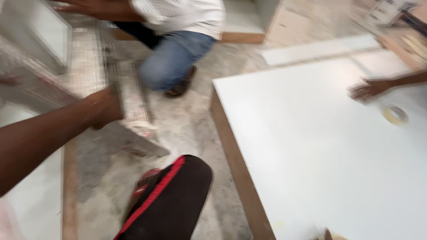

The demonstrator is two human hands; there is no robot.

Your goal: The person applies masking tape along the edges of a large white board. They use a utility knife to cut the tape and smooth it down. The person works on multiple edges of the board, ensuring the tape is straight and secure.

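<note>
Where the dusty concrete floor [187,129] meets it, big white board [320,151] lying flat at right, wood edge showing. Blurred throughout. Left hand [104,109] closed on the edge of a wire mesh panel [120,89] slanting over the floor; fingers hidden behind it. Right hand [367,90] flat on the board, fingers spread, beside a tape roll [395,114]. Crouching co-worker [178,40] beyond, head cut off. Own knee [178,195] low in front.

one blurry white box w/ dark print [386,11], top right corner, on the floor by wood boards.
</note>
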